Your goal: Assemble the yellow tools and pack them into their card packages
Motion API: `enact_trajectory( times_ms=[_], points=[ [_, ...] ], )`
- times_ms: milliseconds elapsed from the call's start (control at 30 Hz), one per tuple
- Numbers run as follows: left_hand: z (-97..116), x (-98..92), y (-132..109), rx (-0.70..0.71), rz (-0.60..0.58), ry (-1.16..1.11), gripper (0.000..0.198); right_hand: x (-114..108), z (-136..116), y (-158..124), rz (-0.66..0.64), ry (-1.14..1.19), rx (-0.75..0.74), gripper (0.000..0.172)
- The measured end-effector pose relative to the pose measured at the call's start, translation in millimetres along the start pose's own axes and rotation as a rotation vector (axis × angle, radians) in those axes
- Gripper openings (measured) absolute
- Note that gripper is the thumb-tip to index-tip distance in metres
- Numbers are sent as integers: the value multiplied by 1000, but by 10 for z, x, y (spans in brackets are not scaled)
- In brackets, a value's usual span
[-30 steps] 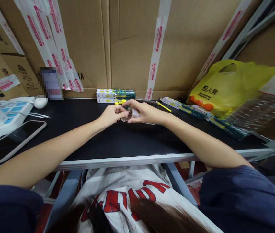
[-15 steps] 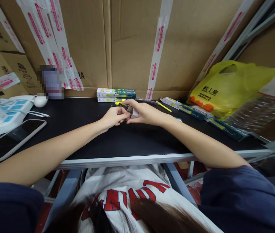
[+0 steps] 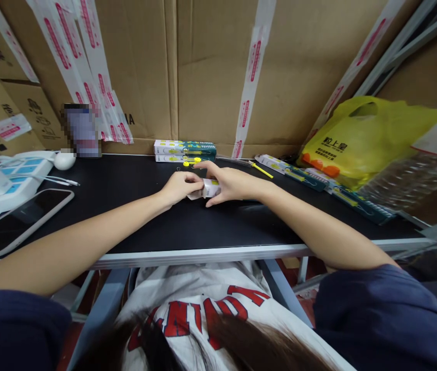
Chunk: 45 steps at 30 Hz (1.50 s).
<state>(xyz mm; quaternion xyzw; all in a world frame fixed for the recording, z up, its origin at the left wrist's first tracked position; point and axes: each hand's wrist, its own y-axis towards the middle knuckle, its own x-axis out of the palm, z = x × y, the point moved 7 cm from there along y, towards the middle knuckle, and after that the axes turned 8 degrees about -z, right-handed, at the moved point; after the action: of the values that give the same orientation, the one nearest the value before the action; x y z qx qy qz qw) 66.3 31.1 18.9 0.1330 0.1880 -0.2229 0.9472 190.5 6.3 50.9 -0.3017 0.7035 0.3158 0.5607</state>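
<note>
Between my hands lies a slim carton, its white end [image 3: 212, 189] facing left with a flap at the opening. My left hand [image 3: 179, 187] is closed, thumb and fingers pinching at that end flap. My right hand [image 3: 238, 185] curves around the carton from the right, its thumb below and fingers above; most of the carton is hidden under it. Just behind the hands are small yellow pieces [image 3: 192, 163] on the black tabletop [image 3: 203, 232]. Back and to the right, a thin yellow rod [image 3: 262, 170] joined to a dark, slender length lies flat.
Similar cartons [image 3: 184, 151] are stacked at the back, and others [image 3: 293, 171] lie on the right by a yellow plastic bag [image 3: 361, 139] and a clear plastic package [image 3: 407, 178]. At left are a phone [image 3: 21, 222] and a power strip [image 3: 35, 178]. Cardboard [image 3: 210, 77] walls the back.
The carton's white end now shows between the hands, where fingers covered more of it before. My left fingers have shifted slightly up, and my right thumb has moved a little down and away.
</note>
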Motion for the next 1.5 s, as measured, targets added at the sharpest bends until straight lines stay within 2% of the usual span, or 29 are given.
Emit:
enact_trajectory(
  times_ms=[100, 200, 333, 533, 700, 933, 1000, 1100, 1300, 1433, 1500],
  points=[
    [-25, -133, 53, 81, 58, 170, 12, 2, 167, -18, -100, 64, 78, 62],
    [29, -175, 52, 169, 77, 292, 15, -15, 244, -12, -102, 103, 85, 42],
    [127, -131, -4, 222, 31, 340, 22, -67, 256, 4, -23, 151, 38, 43],
    [147, -203, -10, 278, 86, 214, 35, -122, 239, -6, 29, 182, -14, 41],
    [108, -203, 1, 264, 63, 176, 21, -114, 162, -7, 56, 189, -51, 38],
    [174, -221, -44, 290, 130, 295, 14, -84, 49, -6, 71, 155, -111, 58],
    [161, -220, -14, 294, 107, 258, 11, -95, 50, -12, 73, 136, -104, 59],
    [94, -210, 52, 242, 45, 165, 10, -103, 72, -16, 66, 107, -80, 57],
    [-6, -175, 67, 76, -52, 116, 8, -63, 81, 2, 35, 76, -63, 57],
    [15, -166, 37, 10, -65, 133, 6, -22, 47, 7, 9, 39, -54, 57],
    [34, -185, 24, -22, -16, 100, 13, -21, 46, 5, 20, 22, -32, 60]
  ],
)
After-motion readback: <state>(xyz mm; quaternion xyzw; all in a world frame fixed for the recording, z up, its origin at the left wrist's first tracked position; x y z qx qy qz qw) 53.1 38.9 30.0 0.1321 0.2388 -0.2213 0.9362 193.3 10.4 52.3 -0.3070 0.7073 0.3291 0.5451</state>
